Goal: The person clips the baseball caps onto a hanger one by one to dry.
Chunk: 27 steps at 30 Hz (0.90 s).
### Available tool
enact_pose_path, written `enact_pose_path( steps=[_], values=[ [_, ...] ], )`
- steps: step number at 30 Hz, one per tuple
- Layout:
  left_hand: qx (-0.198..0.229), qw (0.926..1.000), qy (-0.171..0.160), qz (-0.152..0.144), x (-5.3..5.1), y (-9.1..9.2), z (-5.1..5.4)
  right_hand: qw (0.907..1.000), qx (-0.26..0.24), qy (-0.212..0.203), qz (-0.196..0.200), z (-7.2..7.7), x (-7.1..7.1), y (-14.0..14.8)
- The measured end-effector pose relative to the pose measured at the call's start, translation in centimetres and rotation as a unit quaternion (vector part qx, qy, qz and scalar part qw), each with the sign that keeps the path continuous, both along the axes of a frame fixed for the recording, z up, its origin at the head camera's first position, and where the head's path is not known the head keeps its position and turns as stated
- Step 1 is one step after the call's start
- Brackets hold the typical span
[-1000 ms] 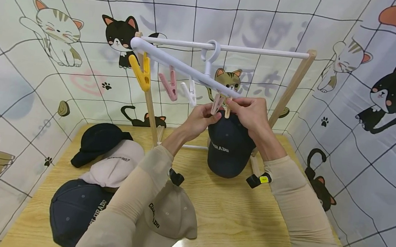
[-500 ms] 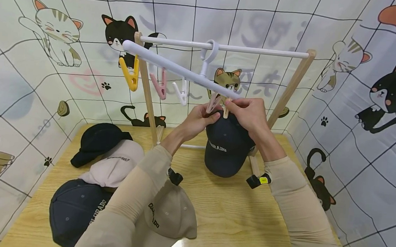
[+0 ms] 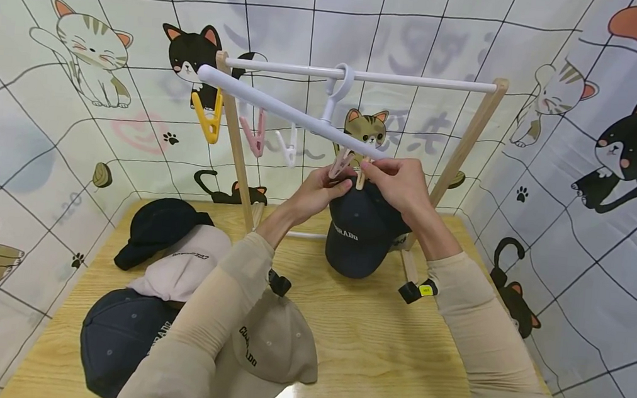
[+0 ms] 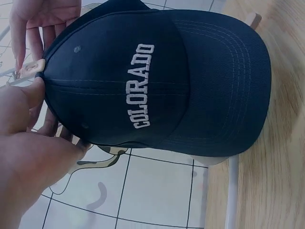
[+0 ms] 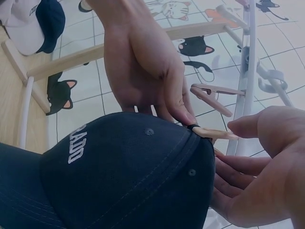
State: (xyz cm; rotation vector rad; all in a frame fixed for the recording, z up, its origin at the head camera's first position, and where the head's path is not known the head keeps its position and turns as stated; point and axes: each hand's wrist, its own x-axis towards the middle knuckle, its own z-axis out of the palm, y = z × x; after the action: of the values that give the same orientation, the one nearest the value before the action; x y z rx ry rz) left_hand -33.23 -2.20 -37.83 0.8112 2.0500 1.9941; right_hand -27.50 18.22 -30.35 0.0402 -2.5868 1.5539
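Taking the dark navy fabric baseball cap [image 3: 358, 231] between the hands as the clock's centre, a second navy fabric cap [image 3: 124, 340] lies at 8 o'clock, a black fabric cap [image 3: 159, 229] at 9, and a pale pink fabric cap [image 3: 193, 264] between them. A yellow plastic clip [image 3: 206, 127] hangs at 10 from a slanting lavender plastic hanger [image 3: 286, 114]. The left hand [image 3: 313, 195], nearer in at 10, pinches the edge of the centre cap's crown; the right hand [image 3: 402, 184], at 1, pinches a tan clothes-peg [image 3: 360, 180] at 12. The step in hand looks like clipping that edge into the peg; the next move would call for seating the fabric firmly, then easing the fingers off.

Lettering, left to right: the second navy cap shows "ADO", the rest behind a beige sleeve [image 3: 200, 321]; the pink cap's word is inverted and too small to trust; a khaki fabric cap [image 3: 277, 341] at 7 reads "COLORADO" across a crease; the centre cap carries "COLORADO" in pale block capitals.
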Motion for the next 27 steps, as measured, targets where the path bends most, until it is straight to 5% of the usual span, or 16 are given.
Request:
enact_pose_path(
  steps=[16, 27],
  values=[
    [-0.086, 0.9943, 0.058, 0.024, 0.2, -0.8, -0.3, 0.9991, -0.009, 0.005, 0.041, -1.0, -0.5, 0.4],
    [-0.194, 0.9759, 0.096, 0.032, 2.3, -4.1, 0.4, 0.9979, -0.043, 0.010, 0.048, -1.3, -0.6, 0.7]
  ],
)
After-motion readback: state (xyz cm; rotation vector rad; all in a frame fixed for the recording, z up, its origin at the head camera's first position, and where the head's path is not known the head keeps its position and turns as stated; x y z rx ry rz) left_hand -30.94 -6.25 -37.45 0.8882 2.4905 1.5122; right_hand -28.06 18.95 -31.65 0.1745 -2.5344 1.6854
